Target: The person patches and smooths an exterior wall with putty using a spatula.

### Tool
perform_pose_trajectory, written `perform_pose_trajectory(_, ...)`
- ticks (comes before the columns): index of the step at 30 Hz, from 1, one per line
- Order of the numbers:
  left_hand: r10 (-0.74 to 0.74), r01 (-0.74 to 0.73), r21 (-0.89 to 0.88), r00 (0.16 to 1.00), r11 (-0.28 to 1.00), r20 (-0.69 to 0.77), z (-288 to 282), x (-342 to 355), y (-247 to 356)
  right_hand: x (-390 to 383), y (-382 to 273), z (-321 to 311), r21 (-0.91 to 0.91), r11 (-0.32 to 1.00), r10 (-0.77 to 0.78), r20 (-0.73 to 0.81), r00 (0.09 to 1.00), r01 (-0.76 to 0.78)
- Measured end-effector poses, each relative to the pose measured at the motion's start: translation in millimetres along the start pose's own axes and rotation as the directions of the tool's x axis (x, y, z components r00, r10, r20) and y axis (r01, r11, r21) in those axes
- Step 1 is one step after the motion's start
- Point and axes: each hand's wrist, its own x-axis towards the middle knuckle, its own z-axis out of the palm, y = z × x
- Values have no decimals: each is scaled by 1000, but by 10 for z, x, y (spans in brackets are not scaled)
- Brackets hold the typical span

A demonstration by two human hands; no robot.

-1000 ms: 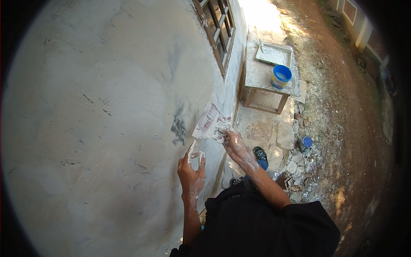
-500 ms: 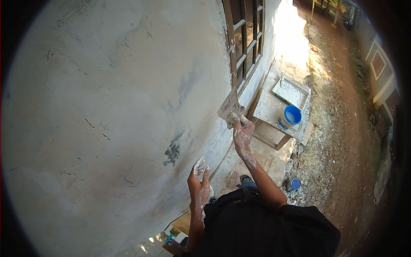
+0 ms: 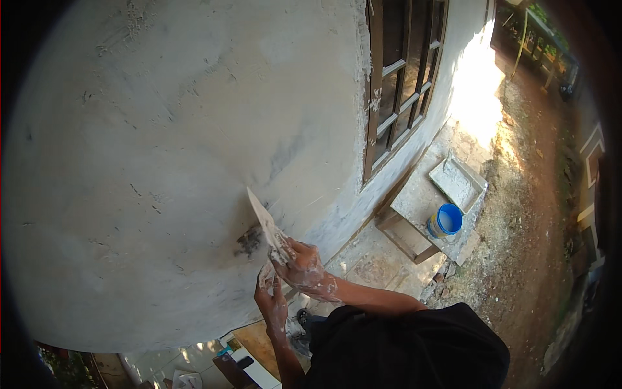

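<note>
Scraper (image 3: 264,217), head view: swings since the earlier frame from near the window (image 3: 408,84) to the dark patch (image 3: 248,241).
Right hand (image 3: 302,266): closed around the scraper, edge-on.
Left hand (image 3: 272,303): curled just below; cannot tell whether it holds anything.
Wall (image 3: 149,259): its patch now lies within scraper reach; contact unclear.

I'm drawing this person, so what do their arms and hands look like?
The left hand and right hand wear no gloves. Whitish, pasty smears mark both. The forearms are bare too, coming out from a loose black cloth top.
</note>
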Motion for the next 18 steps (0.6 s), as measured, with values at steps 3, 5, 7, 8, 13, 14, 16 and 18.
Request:
perform_pose_trajectory(3, -123, 116, -74, 987, 991, -107, -14, -77, 26, 174, 475, -470, -86, 991, 75, -258, 963, -100)
perform_pose_trajectory(5, -129, 123, -48, 983, 991, -132, -21, -125, -32, 380, 880, -604, -106, 958, 210, -369, 905, -266)
perform_pose_trajectory(7, -114, 110, -35, 983, 993, -142, -2, -168, -34, 417, 1110, -500, -110, 931, 304, -293, 906, -348)
perform_pose_trajectory(8, -124, 118, -46, 980, 992, -158, 10, -191, 5, 406, 1199, -389, -119, 896, 396, -223, 891, -428)
perform_pose_trajectory(13, -112, 114, 8, 981, 993, -157, 7, -256, 12, -264, 649, 739, -183, 983, -18, 71, 997, 31)
perform_pose_trajectory(14, -110, 114, 18, 981, 993, -160, -31, -265, 2, -528, 557, 982, -161, 986, -4, 157, 988, 30)
perform_pose_trajectory(16, -2, 24, 141, 988, 990, -153, -145, -285, -71, -580, 284, 791, 11, 999, -38, 152, 988, 37)
perform_pose_trajectory(18, -62, 75, 73, 983, 994, -170, -202, -289, -96, -592, 290, 470, 67, 997, -33, 80, 996, 28)
